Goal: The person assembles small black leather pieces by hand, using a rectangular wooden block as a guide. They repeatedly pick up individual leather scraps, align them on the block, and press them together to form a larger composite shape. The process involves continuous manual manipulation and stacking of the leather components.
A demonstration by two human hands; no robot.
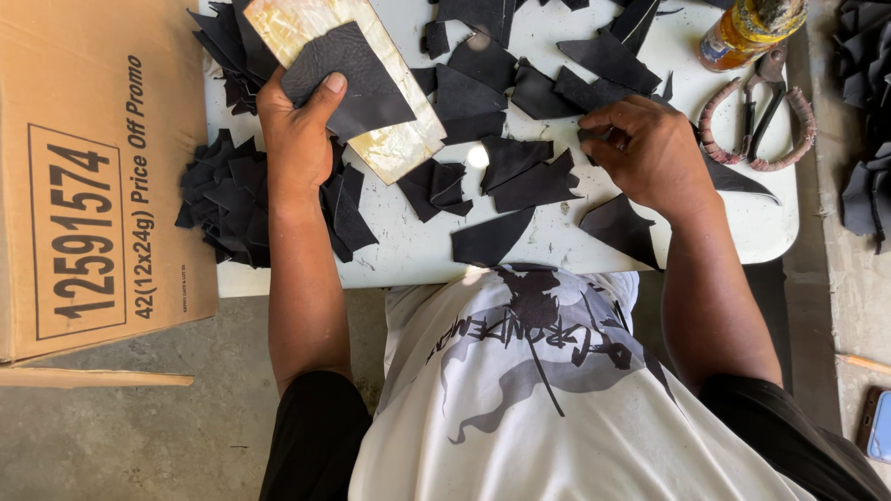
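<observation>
Two hands work on the white worktop (pixel 408 250): the left hand (pixel 295 130) pins a big black leather piece (pixel 357 88) on a tan board (pixel 408 139), while the right hand (pixel 650 148), well apart, pinches a small black leather scrap (pixel 594 135).

Black leather piece (pixel 357 79) lies flat on a glue-stained tan board (pixel 399 139).

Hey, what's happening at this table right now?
A person sits at a white table strewn with black leather scraps. The left hand presses one black piece flat on a pale, glue-stained board with the thumb. The right hand picks at a small scrap among the scattered pieces. Scissors and a glue bottle lie beyond it, and a cardboard box stands on the left.
</observation>
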